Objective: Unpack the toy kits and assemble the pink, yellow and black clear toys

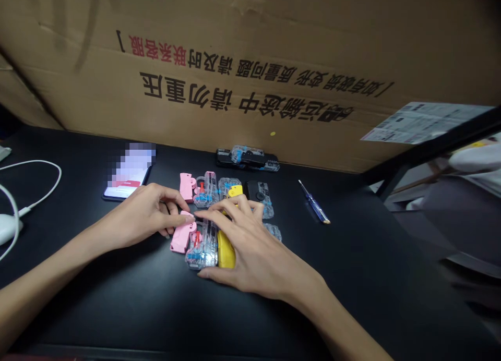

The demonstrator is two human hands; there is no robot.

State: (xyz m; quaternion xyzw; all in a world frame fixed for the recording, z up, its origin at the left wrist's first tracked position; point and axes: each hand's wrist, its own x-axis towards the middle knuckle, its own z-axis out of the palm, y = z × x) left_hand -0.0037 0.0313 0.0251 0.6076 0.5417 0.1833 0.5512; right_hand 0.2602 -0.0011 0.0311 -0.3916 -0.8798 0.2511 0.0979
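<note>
Your left hand [146, 214] seems to pinch the upper end of the pink, notched plastic piece [180, 239], flat on the black table [156, 309], just left of the clear plastic block with red and blue parts [203, 255]. Your right hand [258, 246]: fingers spread, thumb at block's near end, index by its far end, partly covering the yellow plastic piece [226, 250]. Step looks like positioning pieces; next move probably calls for a steady block, light left pinch.
</note>
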